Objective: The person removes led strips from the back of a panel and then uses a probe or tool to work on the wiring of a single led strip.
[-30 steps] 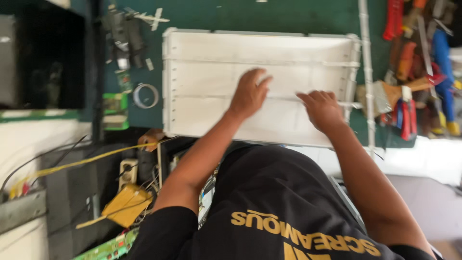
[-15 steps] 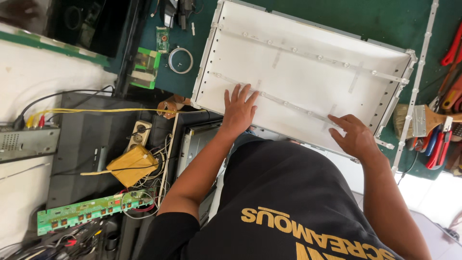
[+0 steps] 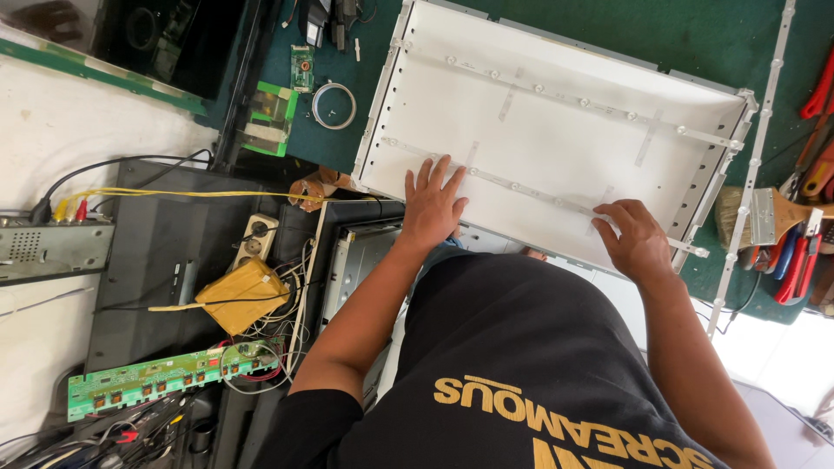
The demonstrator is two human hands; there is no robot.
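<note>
White plastic lies under both hands: the left hand (image 3: 432, 207) rests flat with fingers spread, grasping nothing, on the lower LED strip (image 3: 521, 187) inside the white backlight tray (image 3: 573, 130). The right hand (image 3: 636, 240) presses curled fingertips onto the same strip nearer the tray's far end. Around them spread the green mat (image 3: 695, 35), a paintbrush (image 3: 764, 217) and a green circuit board (image 3: 148, 391).
</note>
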